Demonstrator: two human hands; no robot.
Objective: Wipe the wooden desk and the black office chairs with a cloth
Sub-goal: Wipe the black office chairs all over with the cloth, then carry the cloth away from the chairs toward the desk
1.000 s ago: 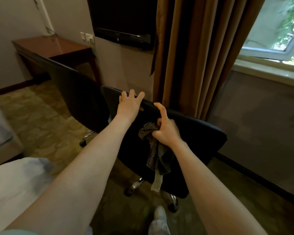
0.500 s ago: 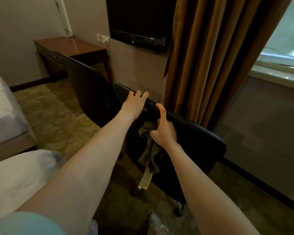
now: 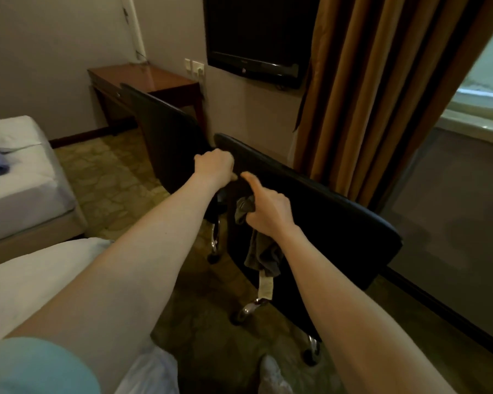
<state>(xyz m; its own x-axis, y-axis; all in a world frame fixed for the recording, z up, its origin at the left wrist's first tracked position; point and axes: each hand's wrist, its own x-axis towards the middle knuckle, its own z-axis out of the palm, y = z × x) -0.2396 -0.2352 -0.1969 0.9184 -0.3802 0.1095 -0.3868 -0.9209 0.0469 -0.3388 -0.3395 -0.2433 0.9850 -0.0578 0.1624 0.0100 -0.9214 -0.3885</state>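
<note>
A black office chair [image 3: 333, 220] stands right in front of me, its back turned toward me. My left hand [image 3: 214, 166] grips the top edge of that backrest near its left corner, fingers curled over it. My right hand [image 3: 266, 210] holds a dark grey cloth [image 3: 261, 251] against the backrest, thumb pointing up; the cloth and its white tag hang down below the hand. A second black chair [image 3: 165, 129] stands behind, pushed up to the wooden desk [image 3: 151, 76] in the far corner.
A bed [image 3: 20, 177] with white sheets lies at the left, another white-covered edge near my left arm. A wall-mounted TV [image 3: 254, 38] and brown curtains [image 3: 382, 81] are behind the chair. My socked foot [image 3: 272, 373] stands on the patterned carpet by the chair's castors.
My left hand went from lying flat-fingered on the backrest top to curling round its left corner. The view swung so the desk and bed come further in. The right hand keeps the cloth.
</note>
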